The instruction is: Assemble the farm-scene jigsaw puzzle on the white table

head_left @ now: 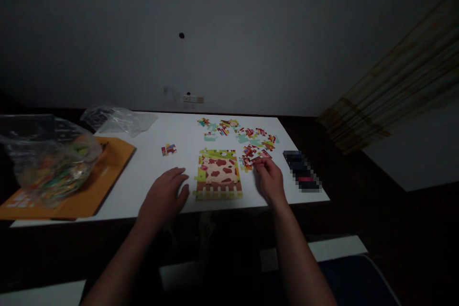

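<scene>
Head | left hand (pixel 165 194) open, thumb apart, over bench (pixel 124 186) near edge, beside cow puzzle (pixel 219 175) | right hand (pixel 270 181) at loose pieces (pixel 246 162), grip unclear

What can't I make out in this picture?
- Head view: whether the right hand grips a puzzle piece; its own fingers hide that.
- Head view: what the dark item at the table's right is; pixelation blurs it.
- Head view: the pictures on the loose pieces; too small.
- Head view: each thing inside the clear bag; crinkled plastic and glare obscure them.

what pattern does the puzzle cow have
The cow is pale pink with reddish-brown patches; head view.
</scene>
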The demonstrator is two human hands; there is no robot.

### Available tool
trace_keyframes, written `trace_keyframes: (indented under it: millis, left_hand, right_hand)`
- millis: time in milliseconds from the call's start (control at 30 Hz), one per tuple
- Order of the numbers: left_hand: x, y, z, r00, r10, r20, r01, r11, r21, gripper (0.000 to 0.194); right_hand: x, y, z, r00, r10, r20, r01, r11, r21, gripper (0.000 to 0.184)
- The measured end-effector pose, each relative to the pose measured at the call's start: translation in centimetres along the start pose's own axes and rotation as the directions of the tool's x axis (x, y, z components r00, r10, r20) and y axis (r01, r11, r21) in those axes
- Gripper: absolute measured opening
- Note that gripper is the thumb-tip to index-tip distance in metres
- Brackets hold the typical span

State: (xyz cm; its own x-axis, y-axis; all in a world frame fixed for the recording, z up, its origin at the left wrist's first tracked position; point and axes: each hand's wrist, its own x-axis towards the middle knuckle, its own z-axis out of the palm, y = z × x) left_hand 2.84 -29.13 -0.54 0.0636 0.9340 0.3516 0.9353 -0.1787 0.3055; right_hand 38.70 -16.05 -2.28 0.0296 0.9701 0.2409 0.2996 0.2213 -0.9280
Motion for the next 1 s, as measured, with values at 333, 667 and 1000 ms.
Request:
trace_keyframes:
  millis: [333, 667, 1000]
  left_hand:
    - [0.1, -0.1, 0.2, 0.999, -0.038, -0.001, 0.038, 0.999, -0.020, 0.034]
    - [1.5, -1.8, 0.3, 0.973, -0.231, -0.001, 0.230, 0.968, 0.097, 0.068]
    - [7.5, -4.9, 1.0, 0.936, -0.308, 0.170, 0.269, 0.938, 0.217, 0.077]
  right_hand:
    - [0.2, 0.1, 0.2, 1.000, -0.015, 0.018, 0.015, 0.999, -0.038, 0.019]
    - [0.0, -0.6, 0.2, 0.999, -0.034, 0.018, 0.035, 0.998, -0.058, 0.022]
    - [-0.5, -1.5, 0.1, 1.000, -0.029, 0.010, 0.030, 0.999, -0.041, 0.019]
